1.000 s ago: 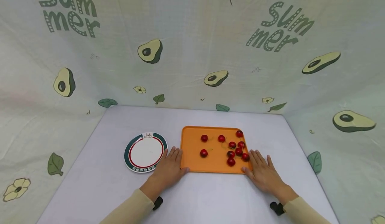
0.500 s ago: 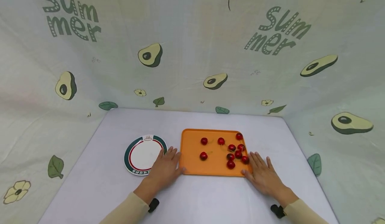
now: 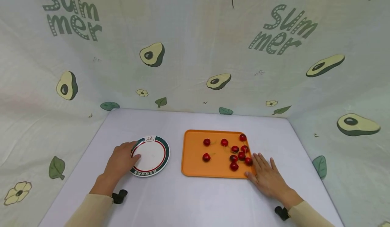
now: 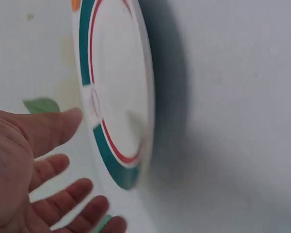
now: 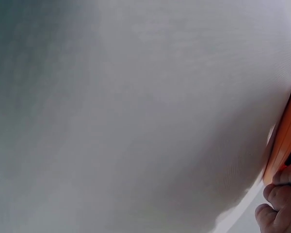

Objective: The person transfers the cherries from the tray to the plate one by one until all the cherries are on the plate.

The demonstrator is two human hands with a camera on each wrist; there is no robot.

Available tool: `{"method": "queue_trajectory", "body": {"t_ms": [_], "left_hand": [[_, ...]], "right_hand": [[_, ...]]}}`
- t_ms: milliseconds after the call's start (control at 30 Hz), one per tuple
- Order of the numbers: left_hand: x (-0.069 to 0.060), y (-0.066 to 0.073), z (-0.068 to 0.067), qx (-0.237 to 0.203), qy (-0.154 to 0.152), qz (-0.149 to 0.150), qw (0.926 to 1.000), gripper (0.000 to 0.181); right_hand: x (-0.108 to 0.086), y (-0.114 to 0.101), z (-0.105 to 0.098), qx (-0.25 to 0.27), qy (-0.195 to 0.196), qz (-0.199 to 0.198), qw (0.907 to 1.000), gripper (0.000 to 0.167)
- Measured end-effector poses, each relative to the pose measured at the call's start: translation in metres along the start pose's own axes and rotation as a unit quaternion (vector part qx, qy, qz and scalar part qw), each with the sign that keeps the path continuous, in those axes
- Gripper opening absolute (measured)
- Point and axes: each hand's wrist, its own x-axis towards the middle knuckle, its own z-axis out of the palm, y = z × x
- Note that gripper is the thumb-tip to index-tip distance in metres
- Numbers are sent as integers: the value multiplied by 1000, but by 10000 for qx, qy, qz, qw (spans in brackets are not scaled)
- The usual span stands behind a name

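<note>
A white round plate (image 3: 151, 155) with a green and red rim band lies flat on the left of the table. My left hand (image 3: 120, 160) is at its left rim, thumb over the edge. In the left wrist view the thumb (image 4: 53, 128) and fingers are spread and loosely bent beside the plate (image 4: 121, 73), with nothing pinched. Right of the plate lies an orange tray (image 3: 192, 166) bearing several red cherries (image 3: 234, 166), most of them bunched at its right side. Along the tray's lower right corner rests my right hand (image 3: 268, 179), its fingers straight.
The white tabletop (image 3: 195, 200) runs up to a printed cloth (image 3: 182, 74) that hangs behind and at both sides. A strip of table separates the plate from the tray.
My left hand has left the tray's left edge and moved left across the plate to its far left rim. The right hand stays against the tray, and the cherries have not moved.
</note>
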Motion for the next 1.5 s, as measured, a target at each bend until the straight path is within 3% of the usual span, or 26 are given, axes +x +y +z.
{"method": "queue_trajectory", "body": {"t_ms": [67, 200, 367, 533, 733, 800, 933, 1067, 1233, 1500], "left_hand": [[3, -11, -4, -267, -308, -389, 9984, 71], [9, -27, -3, -899, -917, -1058, 9861, 81], [12, -30, 5, -1550, -995, -1355, 9735, 77], [17, -25, 11, -1849, -971, -1347, 9686, 78], [28, -23, 1, -1449, -1140, -1107, 9766, 83], [33, -25, -1, -1474, -1211, -1023, 9763, 83], [40, -37, 0, -1884, -1405, -1053, 9663, 84], [39, -46, 1, -2262, -1492, -1066, 9567, 83], [36, -50, 0, -2485, -1475, -966, 9525, 81], [34, -53, 4, -2518, -1463, -1066, 9507, 79]], "right_hand": [[0, 0, 0, -32, -39, 11, 10000, 88], [1, 1, -2, -78, -37, -3, 10000, 88], [1, 3, -3, -51, -72, 7, 10000, 89], [-1, 7, -5, -124, -101, 79, 9998, 90], [1, 8, -7, -104, -109, 0, 9999, 89], [2, 7, -7, -106, -82, -23, 9999, 89], [4, 6, -7, -130, -14, -53, 9999, 88], [5, 5, -7, -134, -14, -84, 9999, 88], [6, 3, -5, -150, -28, -78, 9999, 88], [7, 5, -4, 18, 33, -182, 9998, 88]]}}
